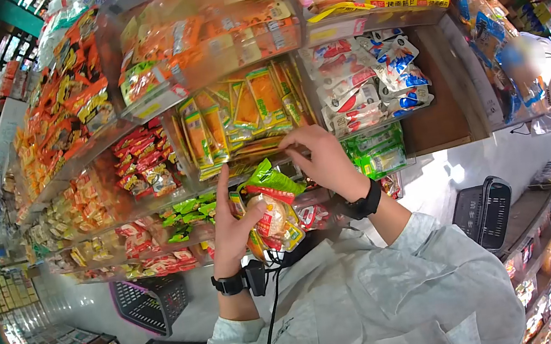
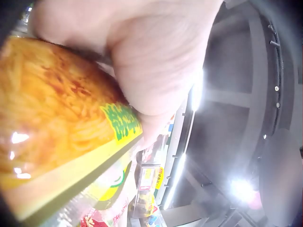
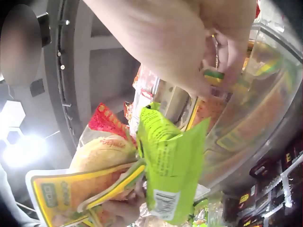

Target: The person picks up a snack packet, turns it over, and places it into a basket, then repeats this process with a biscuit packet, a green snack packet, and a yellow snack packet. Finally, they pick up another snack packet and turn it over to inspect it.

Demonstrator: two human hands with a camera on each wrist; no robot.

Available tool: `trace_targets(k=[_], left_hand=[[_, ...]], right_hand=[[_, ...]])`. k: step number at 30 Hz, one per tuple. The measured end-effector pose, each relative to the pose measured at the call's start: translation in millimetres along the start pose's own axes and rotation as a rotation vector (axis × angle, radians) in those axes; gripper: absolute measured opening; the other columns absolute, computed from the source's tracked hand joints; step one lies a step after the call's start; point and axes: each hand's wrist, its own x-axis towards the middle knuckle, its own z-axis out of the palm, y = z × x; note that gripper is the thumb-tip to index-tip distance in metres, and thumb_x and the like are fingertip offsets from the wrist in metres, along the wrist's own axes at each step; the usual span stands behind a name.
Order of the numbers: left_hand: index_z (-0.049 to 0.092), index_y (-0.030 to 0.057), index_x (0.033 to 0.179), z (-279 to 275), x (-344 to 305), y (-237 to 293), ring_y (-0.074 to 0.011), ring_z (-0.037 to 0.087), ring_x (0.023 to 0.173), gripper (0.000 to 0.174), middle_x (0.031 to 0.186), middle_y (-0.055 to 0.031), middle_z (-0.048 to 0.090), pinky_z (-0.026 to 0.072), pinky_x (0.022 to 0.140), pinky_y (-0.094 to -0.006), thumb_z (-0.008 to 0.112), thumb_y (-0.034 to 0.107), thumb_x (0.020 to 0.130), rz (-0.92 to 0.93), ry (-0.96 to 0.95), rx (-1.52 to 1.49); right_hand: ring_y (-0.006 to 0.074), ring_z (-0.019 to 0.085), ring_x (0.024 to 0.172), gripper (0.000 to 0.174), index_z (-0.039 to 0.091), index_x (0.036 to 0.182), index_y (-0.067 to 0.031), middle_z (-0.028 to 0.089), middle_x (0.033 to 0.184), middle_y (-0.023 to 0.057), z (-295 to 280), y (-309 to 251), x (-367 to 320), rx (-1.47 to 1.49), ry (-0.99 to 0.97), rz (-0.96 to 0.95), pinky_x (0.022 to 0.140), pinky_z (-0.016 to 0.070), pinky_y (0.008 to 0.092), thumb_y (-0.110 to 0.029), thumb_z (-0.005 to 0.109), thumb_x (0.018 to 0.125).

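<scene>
My left hand [image 1: 233,231] holds a bundle of snack packets against its palm and thumb. In it are a bright green packet [image 3: 175,165], a round, pale bun-like snack in clear and red wrapping [image 3: 104,153], and flat yellow-edged packets [image 3: 66,191] with orange contents. Close up in the left wrist view, one packet of orange shreds [image 2: 52,104] lies against the palm. My right hand [image 1: 323,158] reaches to the front of a bin of yellow-and-orange packets [image 1: 248,105]. Its curled fingers pinch the end of one such packet [image 3: 210,111] beside the clear bin wall.
White-and-blue bags [image 1: 375,80] fill the bin to the right, and green packets [image 1: 381,150] hang below it. Red packets [image 1: 143,159] lie to the left. A wooden shelf section [image 1: 445,99] is farther right. Shopping baskets [image 1: 153,305] stand on the floor. Another person [image 1: 543,71] is at right.
</scene>
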Motion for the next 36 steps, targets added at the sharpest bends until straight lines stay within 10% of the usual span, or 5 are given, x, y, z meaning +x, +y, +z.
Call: trace_targets(k=[7,12,24,36], left_hand=[[0.037,0.0048,0.153,-54.9,-34.4,-22.7,-0.0208,0.051,0.129,0.078,0.149,-0.0109,0.045,0.0411,0.11,-0.0351,0.075,0.008,0.085,0.117,0.033,0.033],[0.041,0.0057,0.15,-80.2,-59.9,-34.2,-0.02,0.053,0.127,0.07,0.147,-0.0104,0.047,0.0439,0.108,-0.0337,0.069,-0.001,0.086,0.083,-0.015,-0.101],[0.051,0.0058,0.133,-82.0,-124.5,-81.9,-0.0152,0.057,0.113,0.055,0.123,-0.0066,0.059,0.0475,0.098,-0.0308,0.074,0.001,0.084,0.069,-0.099,-0.004],[0.053,0.0046,0.128,-14.7,-197.4,-101.1,-0.0157,0.059,0.11,0.052,0.119,-0.0069,0.061,0.0487,0.096,-0.0313,0.08,0.013,0.085,0.002,-0.012,0.123]], right_hand=[[0.0337,0.062,0.108,0.018,0.069,0.101,-0.0052,0.069,0.11,0.0119,18.6,-41.3,-35.4,-0.152,0.244,0.032,0.096,0.0484,0.0406,-0.001,0.068,0.083],[0.0146,0.066,0.097,0.015,0.066,0.107,-0.0005,0.068,0.109,0.0091,46.9,-80.5,-89.6,0.153,0.15,0.234,0.084,0.0539,0.0288,-0.004,0.067,0.092],[0.0235,0.068,0.094,0.047,0.062,0.115,0.0021,0.067,0.107,0.0148,83.2,-139.8,-170.3,-0.009,-0.269,0.394,0.084,0.0542,0.034,-0.029,0.08,0.085],[0.0184,0.068,0.097,0.039,0.053,0.119,-0.0002,0.067,0.106,0.011,29.6,-110.1,-248.7,0.234,-0.23,0.394,0.083,0.0555,0.0323,-0.017,0.074,0.09]])
